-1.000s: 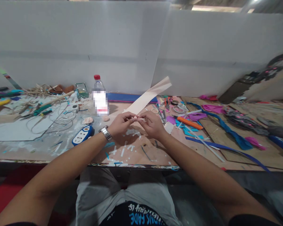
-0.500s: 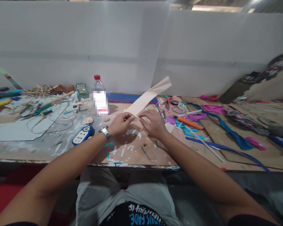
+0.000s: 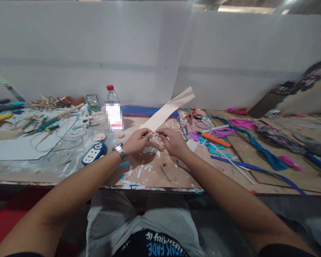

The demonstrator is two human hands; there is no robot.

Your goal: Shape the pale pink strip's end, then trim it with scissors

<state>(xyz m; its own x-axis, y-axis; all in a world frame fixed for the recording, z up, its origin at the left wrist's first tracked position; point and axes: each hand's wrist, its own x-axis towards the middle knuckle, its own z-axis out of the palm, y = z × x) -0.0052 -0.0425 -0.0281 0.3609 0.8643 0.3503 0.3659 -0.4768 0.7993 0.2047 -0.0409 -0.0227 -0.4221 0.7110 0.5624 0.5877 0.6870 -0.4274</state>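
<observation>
A long cream paper strip slants up and away to the right, its far end slightly curled near the wall. At its near end, my left hand, with a metal watch on the wrist, pinches the edge. My right hand meets it there, thumb and index finger closed on the same end. A small pale crinkled bit shows between the fingertips; whether it is part of the strip I cannot tell. Below the hands, white paper scraps lie on the wooden table.
A red-capped bottle stands left of the strip, with a blue-and-white power socket nearer me. Pliers and cables lie farther left. To the right are an orange cutter, a tape roll, purple scraps and a blue strip.
My right fingers have shifted slightly and closed in at the strip's near end, where a crinkled bit now shows. A tape roll has come into view behind them. The left hand stays nearly still.
</observation>
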